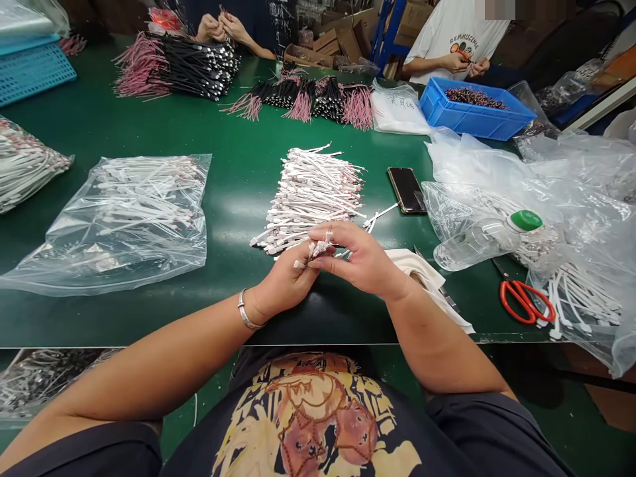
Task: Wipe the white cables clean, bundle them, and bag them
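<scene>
My left hand (288, 281) is closed round a small bunch of white connector cables (320, 248), their white plug ends sticking out above the fist. The thumb and fingers of my right hand (365, 255) pinch the same bunch from the other side. Just beyond both hands lies a large pile of white cables (315, 192) with reddish tips. A couple of loose white cables (380, 215) rest to the right of that pile. Under my right forearm is a white cloth (427, 275), and a thin metal tool partly shows beside it.
Left stands a clear bag of cables (149, 205). On the right are a phone (406, 190), a bottle (487, 240), red-handled scissors (527, 301) and plastic bags (561, 192). Black-and-pink wire bundles (199, 66) and a blue bin (432, 109) stand at the back, where two people work.
</scene>
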{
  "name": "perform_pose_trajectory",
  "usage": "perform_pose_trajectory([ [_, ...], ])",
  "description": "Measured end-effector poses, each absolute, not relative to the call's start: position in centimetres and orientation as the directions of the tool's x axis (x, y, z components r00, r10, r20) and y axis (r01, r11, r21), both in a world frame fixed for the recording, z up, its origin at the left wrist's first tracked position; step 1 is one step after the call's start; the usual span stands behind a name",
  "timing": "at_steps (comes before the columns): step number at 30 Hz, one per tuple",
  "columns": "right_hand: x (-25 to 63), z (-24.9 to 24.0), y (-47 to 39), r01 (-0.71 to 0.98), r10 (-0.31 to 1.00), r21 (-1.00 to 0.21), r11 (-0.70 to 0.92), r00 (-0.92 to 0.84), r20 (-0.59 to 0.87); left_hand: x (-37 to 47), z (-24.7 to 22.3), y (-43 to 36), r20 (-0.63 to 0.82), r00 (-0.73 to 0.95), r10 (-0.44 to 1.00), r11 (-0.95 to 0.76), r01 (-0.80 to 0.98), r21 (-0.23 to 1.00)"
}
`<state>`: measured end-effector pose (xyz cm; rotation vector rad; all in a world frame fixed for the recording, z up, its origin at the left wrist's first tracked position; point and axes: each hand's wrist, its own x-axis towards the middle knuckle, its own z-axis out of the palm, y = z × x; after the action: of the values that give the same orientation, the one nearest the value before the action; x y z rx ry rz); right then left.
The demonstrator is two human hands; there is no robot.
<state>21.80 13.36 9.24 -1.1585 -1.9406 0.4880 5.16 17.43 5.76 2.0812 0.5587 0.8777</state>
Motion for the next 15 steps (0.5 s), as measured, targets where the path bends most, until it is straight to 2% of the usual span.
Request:
perform_pose_trajectory([
  [4, 21.7, 9.5, 13.2, 0.539, 0.863, -0.676, 0.502, -0.266, 0.429, 5.2, 6.0, 17.7, 0.378, 0.699, 0.607, -0.575, 0.058, 0.816],
  [8, 21.9, 9.0, 13.4, 0.496, 0.903, -0.754, 0.430, -0.243, 0.354, 5.0, 6.7, 17.8, 0.247, 0.768, 0.590, -0.467, 0.075, 0.881],
  [11, 21.5, 8.4, 13.5, 0.287, 0.952, -0.920, 0.269, -0.227, 0.207, 4.1, 8.4, 17.5, 0.161, 0.739, 0.655, -0.332, 0.090, 0.939],
  [13, 20.7, 8.0, 13.4, 0.075, 0.943, -0.992, 0.102, -0.326, 0.072, 3.3, 9.6, 17.2, 0.171, 0.685, 0.708, -0.276, 0.045, 0.960],
  [15, 19.6, 7.5, 13.0, -0.067, 0.886, -0.993, -0.094, -0.461, -0.053, 2.8, 10.3, 17.0, 0.180, 0.662, 0.728, -0.242, 0.002, 0.970],
])
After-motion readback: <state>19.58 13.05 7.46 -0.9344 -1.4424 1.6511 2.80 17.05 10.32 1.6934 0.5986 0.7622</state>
